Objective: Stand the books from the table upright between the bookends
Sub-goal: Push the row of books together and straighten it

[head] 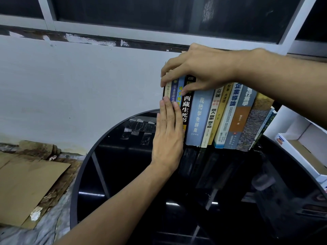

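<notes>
Fingers (169, 112), flat together, are squaring the row.
Left hand (168, 138) is pushing thin colourful upright books (179, 93) flush; right hand (200, 68) is gripping their tops against tipping.

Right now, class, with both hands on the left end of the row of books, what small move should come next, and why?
Probably press the thin books snug against the black-spined book. The left hand lies flat on their spines, the right hand grips their tops, and the books further right look tilted, so the row seems not yet packed tight.
</notes>
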